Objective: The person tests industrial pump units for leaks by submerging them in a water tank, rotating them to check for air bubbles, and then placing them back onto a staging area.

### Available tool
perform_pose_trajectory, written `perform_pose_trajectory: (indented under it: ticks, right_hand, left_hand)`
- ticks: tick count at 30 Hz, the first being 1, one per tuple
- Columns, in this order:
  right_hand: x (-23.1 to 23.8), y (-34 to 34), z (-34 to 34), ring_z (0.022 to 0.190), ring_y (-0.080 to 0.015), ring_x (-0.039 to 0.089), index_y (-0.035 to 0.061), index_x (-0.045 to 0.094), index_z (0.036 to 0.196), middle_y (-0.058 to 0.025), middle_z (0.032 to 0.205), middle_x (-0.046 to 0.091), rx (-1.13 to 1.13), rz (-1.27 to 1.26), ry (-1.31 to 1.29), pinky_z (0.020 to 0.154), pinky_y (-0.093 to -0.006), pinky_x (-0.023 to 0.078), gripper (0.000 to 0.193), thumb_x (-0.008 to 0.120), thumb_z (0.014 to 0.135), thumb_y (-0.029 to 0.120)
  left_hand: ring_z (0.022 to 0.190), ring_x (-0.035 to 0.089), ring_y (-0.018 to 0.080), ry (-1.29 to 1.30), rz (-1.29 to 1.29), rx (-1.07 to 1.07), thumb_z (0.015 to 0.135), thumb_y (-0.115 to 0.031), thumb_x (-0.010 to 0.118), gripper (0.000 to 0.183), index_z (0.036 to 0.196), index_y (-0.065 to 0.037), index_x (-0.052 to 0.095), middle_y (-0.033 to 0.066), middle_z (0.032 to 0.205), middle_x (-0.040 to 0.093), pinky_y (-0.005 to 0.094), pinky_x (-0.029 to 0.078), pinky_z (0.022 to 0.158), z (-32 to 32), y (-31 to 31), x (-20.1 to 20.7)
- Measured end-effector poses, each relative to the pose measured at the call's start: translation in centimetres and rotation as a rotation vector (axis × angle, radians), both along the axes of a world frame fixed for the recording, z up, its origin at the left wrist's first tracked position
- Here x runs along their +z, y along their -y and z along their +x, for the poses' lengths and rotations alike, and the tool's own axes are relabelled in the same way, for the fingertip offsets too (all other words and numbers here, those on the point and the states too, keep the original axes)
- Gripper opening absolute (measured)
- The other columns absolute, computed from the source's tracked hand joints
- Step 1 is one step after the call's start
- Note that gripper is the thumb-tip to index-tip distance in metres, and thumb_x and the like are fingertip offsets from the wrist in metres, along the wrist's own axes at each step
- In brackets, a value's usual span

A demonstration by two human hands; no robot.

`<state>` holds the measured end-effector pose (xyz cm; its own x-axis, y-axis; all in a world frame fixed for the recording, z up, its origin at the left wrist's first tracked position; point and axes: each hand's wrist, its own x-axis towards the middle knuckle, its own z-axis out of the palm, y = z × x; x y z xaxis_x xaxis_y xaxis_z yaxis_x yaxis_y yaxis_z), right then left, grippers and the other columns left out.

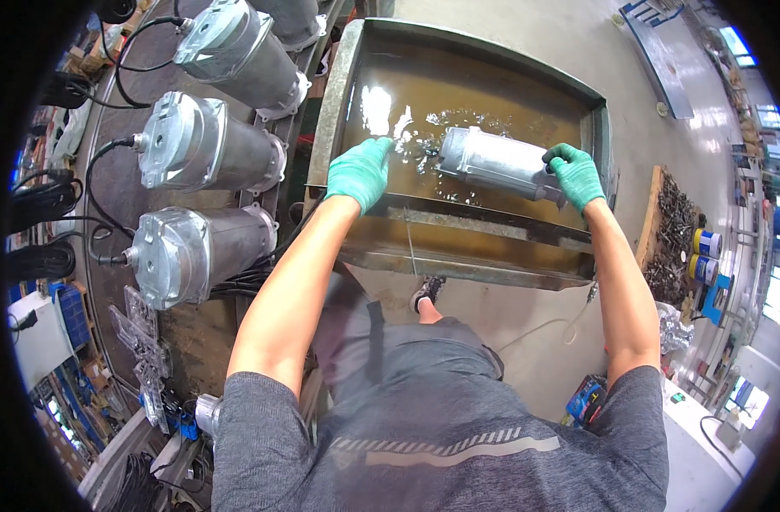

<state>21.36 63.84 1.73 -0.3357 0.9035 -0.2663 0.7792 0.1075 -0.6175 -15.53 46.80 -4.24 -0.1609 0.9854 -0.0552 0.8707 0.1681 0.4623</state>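
A silver cylindrical motor (502, 162) lies on its side, partly in the brownish water of a metal tank (492, 220). My right hand (575, 177), in a green glove, has its fingers curled round the flanged right end of that motor. To the left, my green-gloved left hand (360, 175) hangs over the tank's near left part, apart from the motor's body. Its fingers are pressed together toward the rippling water, and whatever they hold is hidden. A black cable (303, 224) runs close by the left wrist, down toward the bench.
Several similar motors with black cables, among them one silver motor (206, 141), lie on a dark bench (121, 64) along the left. Beyond the tank's right side are a wooden-edged tray of dark metal parts (673, 239) and two small cans (705, 256). A thin hose (539, 326) crosses the floor.
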Motion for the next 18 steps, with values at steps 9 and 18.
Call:
perform_pose_trajectory:
  ticks: [9, 18]
  right_hand:
    - [-8.7, -0.8, 0.3, 0.082, -0.0164, 0.063, 0.004, 0.061, 0.114, -0.0106, 0.093, 0.069, 0.006, -0.003, -0.063, 0.081, -0.0311, 0.053, 0.024, 0.061, 0.091, 0.007]
    - [-10.3, -1.6, 0.5, 0.094, -0.0405, 0.066, 0.0019, 0.062, 0.115, -0.0195, 0.106, 0.067, 0.22, 0.156, 0.212, 0.086, -0.0439, 0.054, 0.03, 0.073, 0.088, 0.007]
  left_hand:
    - [0.098, 0.069, 0.0378, -0.05, -0.204, 0.189, 0.101, -0.038, 0.054, 0.029, 0.115, -0.016, 0.068, 0.0129, 0.11, 0.073, 0.0486, 0.055, 0.086, 0.7, -0.8, -0.7]
    - [0.097, 0.071, 0.0368, -0.113, -0.464, 0.125, 0.098, -0.038, 0.051, 0.032, 0.104, -0.013, 0.069, 0.0148, 0.102, 0.074, 0.0497, 0.055, 0.087, 1.0, -2.2, 0.5]
